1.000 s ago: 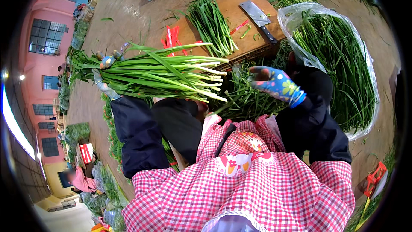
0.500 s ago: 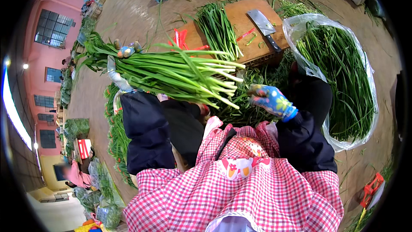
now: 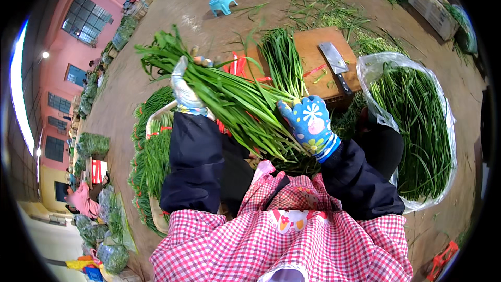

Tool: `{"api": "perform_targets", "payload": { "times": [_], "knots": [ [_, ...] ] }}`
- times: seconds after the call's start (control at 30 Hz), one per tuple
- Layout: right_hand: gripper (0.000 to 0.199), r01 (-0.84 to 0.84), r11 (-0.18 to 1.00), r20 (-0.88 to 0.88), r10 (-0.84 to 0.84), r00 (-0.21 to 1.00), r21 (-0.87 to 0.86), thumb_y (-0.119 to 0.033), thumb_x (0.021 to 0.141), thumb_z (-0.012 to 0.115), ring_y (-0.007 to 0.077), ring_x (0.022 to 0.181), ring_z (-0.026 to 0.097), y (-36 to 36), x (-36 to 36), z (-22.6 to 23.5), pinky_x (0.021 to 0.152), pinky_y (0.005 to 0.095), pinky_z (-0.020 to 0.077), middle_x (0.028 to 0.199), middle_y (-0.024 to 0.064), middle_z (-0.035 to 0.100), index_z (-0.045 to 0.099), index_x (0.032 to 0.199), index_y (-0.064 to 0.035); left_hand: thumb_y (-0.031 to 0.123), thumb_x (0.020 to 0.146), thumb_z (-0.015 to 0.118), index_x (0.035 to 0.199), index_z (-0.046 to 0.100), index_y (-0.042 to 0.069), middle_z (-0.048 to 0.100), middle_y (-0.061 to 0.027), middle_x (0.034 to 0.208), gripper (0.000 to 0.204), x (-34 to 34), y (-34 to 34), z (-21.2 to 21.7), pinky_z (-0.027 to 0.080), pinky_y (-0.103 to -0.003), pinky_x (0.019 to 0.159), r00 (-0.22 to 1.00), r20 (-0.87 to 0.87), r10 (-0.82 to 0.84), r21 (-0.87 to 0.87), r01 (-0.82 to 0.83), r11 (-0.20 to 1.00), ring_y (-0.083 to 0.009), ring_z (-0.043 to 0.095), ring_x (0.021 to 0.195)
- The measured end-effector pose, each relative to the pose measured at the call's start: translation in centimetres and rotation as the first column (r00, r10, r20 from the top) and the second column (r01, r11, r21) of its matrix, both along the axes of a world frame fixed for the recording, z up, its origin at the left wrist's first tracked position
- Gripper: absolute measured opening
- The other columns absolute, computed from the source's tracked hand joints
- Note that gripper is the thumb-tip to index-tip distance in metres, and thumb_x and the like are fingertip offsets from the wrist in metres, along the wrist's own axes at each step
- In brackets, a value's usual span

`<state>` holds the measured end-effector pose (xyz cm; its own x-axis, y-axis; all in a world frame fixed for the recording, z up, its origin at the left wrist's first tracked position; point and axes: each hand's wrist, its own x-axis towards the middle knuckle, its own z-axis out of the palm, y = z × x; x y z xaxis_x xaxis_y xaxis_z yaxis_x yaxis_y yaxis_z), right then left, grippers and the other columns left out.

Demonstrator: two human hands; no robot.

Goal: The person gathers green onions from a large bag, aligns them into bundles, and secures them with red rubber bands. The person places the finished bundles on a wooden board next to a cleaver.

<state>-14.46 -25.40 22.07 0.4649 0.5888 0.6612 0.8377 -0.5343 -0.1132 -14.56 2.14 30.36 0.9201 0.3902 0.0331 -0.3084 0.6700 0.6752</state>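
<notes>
- Head view: since the earlier frame, the right hand (image 3: 311, 125) has moved from open space to the pale stem ends of the held bunch (image 3: 237, 105), which now slants more steeply down toward it.
- The left hand (image 3: 185, 86), gloved, is clamped round the leafy part of the held bunch, a grip that seems to leave the stem ends free.
- The right hand, also gloved, touches the stem end; its fingers are partly hidden, so whether they close on it cannot be told.
- The hands are apart, with the held bunch spanning between them above the lap, probably for support at both ends.
- On the wooden board (image 3: 312, 46) lie a second bunch (image 3: 282, 57) and a cleaver (image 3: 334, 58), its handle toward the person, presumably for easy grasping.
- Red strips (image 3: 237, 65) lie at the board's left, apparently for ready reach.
- At right, a plastic bag (image 3: 371, 70) stands open, probably to keep its loose leaves (image 3: 415, 125) accessible.
</notes>
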Motion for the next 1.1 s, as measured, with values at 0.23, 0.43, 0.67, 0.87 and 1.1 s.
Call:
{"api": "perform_targets", "payload": {
  "times": [0.23,0.43,0.67,0.87,1.1],
  "knots": [
    [0.017,-0.354,0.918,-0.357,0.396,0.846,0.179,-0.015,0.067,0.069,0.0326,0.062,0.058,-2.6,0.9,-1.6,0.054,0.0404,0.0446,0.066,0.0097,0.058,0.06,0.08,-0.0096,0.03,0.086,0.058,0.085,0.06,0.001,0.062,-0.0111,0.08,0.029,0.4,2.9,-0.5,0.049,-0.036,0.076,0.998,-0.057,0.031,0.049,-0.028,0.998,-0.0247,0.059,0.078],
    [0.018,-0.243,0.715,-0.564,-0.248,0.788,-0.655,-0.03,0.074,0.063,0.0281,0.07,0.063,-13.1,1.4,-11.4,0.061,0.0413,0.049,0.071,0.006,0.063,0.063,0.082,-0.0141,0.029,0.088,0.054,0.088,0.056,0.002,0.06,-0.0103,0.086,0.027,0.4,5.7,-1.0,0.047,-0.036,0.078,0.999,0.028,0.03,0.138,-0.034,0.99,-0.0235,0.056,0.083],
    [0.029,-0.108,0.926,-0.716,0.35,0.604,0.362,-0.015,0.081,0.065,0.0233,0.08,0.064,-9.7,0.5,-5.3,0.071,0.0325,0.0505,0.091,0.0108,0.066,0.062,0.109,-0.0079,0.03,0.09,0.054,0.089,0.06,0.002,0.06,-0.0102,0.089,0.028,-1.3,8.4,-0.7,0.046,-0.04,0.083,0.992,0.128,-0.012,0.115,-0.003,0.993,-0.0241,0.056,0.088],
    [0.039,0.327,0.681,-0.705,0.707,-0.06,0.656,-0.015,0.084,0.066,0.0098,0.093,0.057,-3.3,-0.6,-4.8,0.082,0.0249,0.0459,0.105,0.0048,0.063,0.054,0.118,0.0005,0.03,0.09,0.055,0.085,0.059,0.005,0.059,-0.0085,0.09,0.026,-1.1,7.3,-0.4,0.045,-0.037,0.083,0.976,0.206,-0.065,0.048,0.056,0.997,-0.0212,0.055,0.087],
    [0.026,0.728,0.156,-0.226,0.974,-0.001,0.667,-0.015,0.088,0.054,0.0194,0.088,0.061,-1.0,-3.1,-10.9,0.074,0.0311,0.0505,0.102,0.0125,0.062,0.055,0.111,-0.0021,0.029,0.089,0.055,0.095,0.058,0.002,0.06,-0.0081,0.086,0.028,-1.0,6.5,-0.3,0.043,-0.042,0.089,0.977,0.19,0.096,0.058,-0.109,0.992,-0.0227,0.056,0.084]
  ]
}}
